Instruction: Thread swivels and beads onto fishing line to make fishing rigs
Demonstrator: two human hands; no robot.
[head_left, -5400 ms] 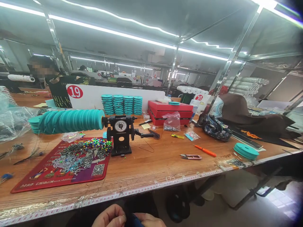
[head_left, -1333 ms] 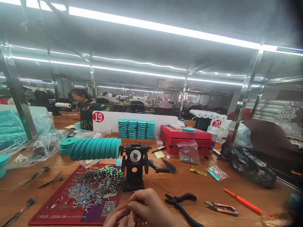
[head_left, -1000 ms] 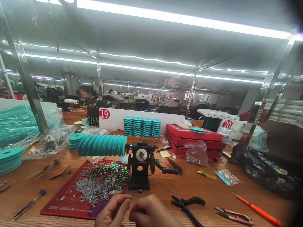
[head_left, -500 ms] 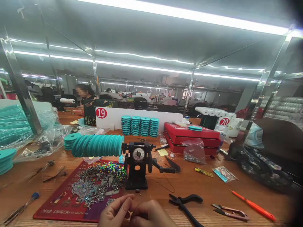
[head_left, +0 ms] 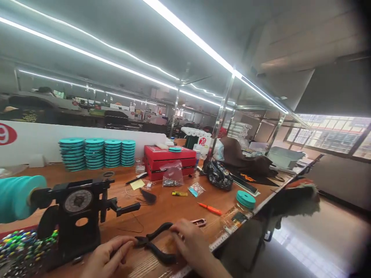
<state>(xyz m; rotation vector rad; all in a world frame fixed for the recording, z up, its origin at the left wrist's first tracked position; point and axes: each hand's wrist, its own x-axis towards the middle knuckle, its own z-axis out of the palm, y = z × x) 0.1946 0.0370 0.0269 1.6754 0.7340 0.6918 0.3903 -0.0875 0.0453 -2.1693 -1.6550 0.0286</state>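
My left hand [head_left: 108, 256] is low in the view, thumb and fingertips pinched together beside the jaws of the black-handled pliers [head_left: 162, 253]. Whatever sits in that pinch is too small to make out. My right hand [head_left: 189, 241] reaches over the table at the ends of the plier handles, thumb and forefinger apart. Thread snips [head_left: 199, 222] lie partly hidden behind it, only the pinkish handle showing. Left of my hands stands a black hand-crank winder [head_left: 78, 216] with a dial, carrying teal foam spools [head_left: 17, 197] on its shaft.
Colourful beads [head_left: 26, 243] lie at the lower left. Stacks of teal spools [head_left: 95, 154] and a red box [head_left: 171, 164] stand behind. An orange pointed tool [head_left: 210, 209], a yellow tube [head_left: 179, 194] and a dark patterned bag [head_left: 218, 175] are to the right, near the table's edge.
The view has swung to the right. My hands, earlier close together in front of the winder, are now apart, the right one having moved over to the pliers and snips.
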